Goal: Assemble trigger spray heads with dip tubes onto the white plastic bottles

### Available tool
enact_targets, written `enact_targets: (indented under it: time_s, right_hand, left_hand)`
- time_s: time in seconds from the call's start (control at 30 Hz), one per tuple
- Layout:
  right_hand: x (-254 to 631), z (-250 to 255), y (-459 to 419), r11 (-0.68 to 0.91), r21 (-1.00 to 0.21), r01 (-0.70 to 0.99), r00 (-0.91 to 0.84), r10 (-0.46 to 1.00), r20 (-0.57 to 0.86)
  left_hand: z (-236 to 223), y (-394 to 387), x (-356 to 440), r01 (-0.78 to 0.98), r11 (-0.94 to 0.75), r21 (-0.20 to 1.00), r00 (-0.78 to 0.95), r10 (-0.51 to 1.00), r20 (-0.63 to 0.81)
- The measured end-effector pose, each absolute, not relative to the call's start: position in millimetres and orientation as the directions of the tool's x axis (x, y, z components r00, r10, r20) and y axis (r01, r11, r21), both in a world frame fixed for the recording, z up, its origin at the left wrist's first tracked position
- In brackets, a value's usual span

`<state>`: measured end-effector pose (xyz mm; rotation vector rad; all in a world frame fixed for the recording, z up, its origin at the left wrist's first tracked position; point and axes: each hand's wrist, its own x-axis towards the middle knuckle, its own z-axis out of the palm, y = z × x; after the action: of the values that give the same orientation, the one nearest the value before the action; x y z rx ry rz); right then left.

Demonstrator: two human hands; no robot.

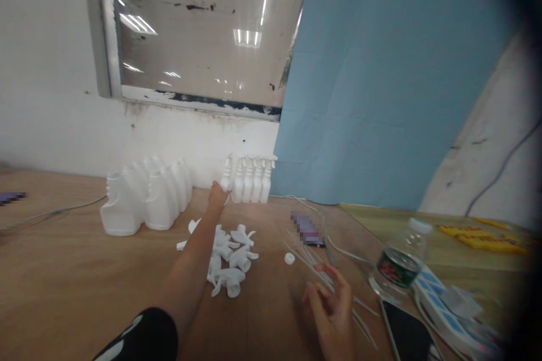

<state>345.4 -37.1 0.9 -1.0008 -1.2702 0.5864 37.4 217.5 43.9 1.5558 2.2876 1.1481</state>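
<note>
My left hand [218,194] reaches far out to the back of the table and is closed around a white spray bottle [227,171] with its trigger head on. This bottle leans slightly at the left end of a row of upright white spray bottles [253,180]. Below my forearm lies a loose pile of white trigger spray heads [240,257]. Over the table at the front right, my right hand [332,307] has its fingers half bent and apart, with nothing visible in them. Thin white tubes [313,262] lie beside and under it, near a small white ring [289,258].
White bottles without heads [163,200] stand in rows at the left. To the right are a water bottle [398,265], a black phone [409,331], a power strip [444,307] and cables. Another phone [307,229] lies mid-table. Yellow pieces [483,238] lie at far right.
</note>
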Motion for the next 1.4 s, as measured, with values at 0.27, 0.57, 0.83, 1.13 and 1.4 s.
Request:
enact_targets:
  time_s: [0.27, 0.57, 0.83, 1.13, 1.4]
  right_hand:
    - [339, 4, -41, 0.438, -0.891, 0.121, 0.273, 0.848, 0.454]
    - [340, 3, -41, 0.431, -0.891, 0.143, 0.253, 0.854, 0.454]
    - [369, -1, -5, 0.377, -0.708, 0.597, -0.138, 0.918, 0.372]
    - [374, 16, 80, 0.482, -0.327, 0.813, -0.425, 0.875, 0.233]
    - [370, 20, 82, 0.470, -0.273, 0.839, -0.449, 0.883, 0.141]
  left_hand:
    - [32, 252, 48, 0.652, 0.261, 0.712, -0.559, 0.800, 0.218]
    - [51, 245, 27, 0.694, 0.192, 0.694, -0.464, 0.856, 0.227]
    - [82, 162, -2, 0.782, -0.143, 0.606, -0.137, 0.910, 0.392]
    - [40, -21, 4, 0.768, -0.464, 0.442, 0.211, 0.835, 0.509]
    - [23, -56, 47, 0.693, -0.715, 0.091, 0.605, 0.646, 0.465]
